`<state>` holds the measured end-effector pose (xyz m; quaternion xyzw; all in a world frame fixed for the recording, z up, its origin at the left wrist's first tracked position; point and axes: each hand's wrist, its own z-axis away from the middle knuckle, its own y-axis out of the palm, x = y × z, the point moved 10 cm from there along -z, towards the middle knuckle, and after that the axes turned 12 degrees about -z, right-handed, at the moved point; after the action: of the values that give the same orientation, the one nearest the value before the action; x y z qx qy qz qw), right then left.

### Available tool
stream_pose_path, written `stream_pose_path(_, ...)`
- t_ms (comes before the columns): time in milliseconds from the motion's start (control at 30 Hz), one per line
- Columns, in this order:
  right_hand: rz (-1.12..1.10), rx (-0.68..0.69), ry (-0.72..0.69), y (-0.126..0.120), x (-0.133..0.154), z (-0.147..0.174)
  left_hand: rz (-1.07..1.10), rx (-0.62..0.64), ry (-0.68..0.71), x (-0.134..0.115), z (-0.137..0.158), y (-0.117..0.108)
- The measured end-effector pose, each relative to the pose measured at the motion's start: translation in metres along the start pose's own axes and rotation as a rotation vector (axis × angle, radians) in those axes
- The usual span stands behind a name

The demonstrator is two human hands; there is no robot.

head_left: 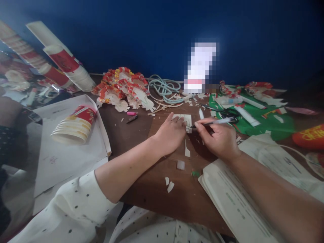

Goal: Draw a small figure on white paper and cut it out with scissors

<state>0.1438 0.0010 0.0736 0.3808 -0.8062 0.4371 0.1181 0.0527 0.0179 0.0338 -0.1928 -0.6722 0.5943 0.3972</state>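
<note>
My left hand (172,134) lies on the brown table with its fingers flat, pressing down a small white piece of paper (186,118). My right hand (219,136) is closed around a pen (215,122) with a pale barrel and dark tip. The pen's tip touches or nearly touches the paper's lower right part, close to my left fingertips; I cannot tell which. Just beyond the right hand lies a white tube or cap (201,114). Black-handled scissors (229,115) are partly hidden behind the pen and the right hand.
Paper cups (76,125) lie on a white box lid (72,162) at left, with tall cup stacks (68,67) behind. Cut red-and-white paper pieces (124,87), a coiled cable (164,89) and a green sheet (273,125) line the back. Stacked papers (235,199) lie under my right forearm.
</note>
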Motion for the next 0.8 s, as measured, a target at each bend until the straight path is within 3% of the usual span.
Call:
stream_pose_path(200, -0.055, 0.021, -0.022, 0.004, 0.005, 0.0, -0.002, -0.018, 0.006, 0.0, 0.001, -0.002)
stream_pose_path(433, -0.082, 0.048, -0.024, 0.008, 0.007, -0.001, 0.029, 0.05, 0.008, 0.0, 0.0, 0.002)
stream_pose_path(800, -0.077, 0.075, -0.015, 0.012, 0.005, -0.001, 0.018, 0.006, 0.012, -0.001, 0.0, 0.001)
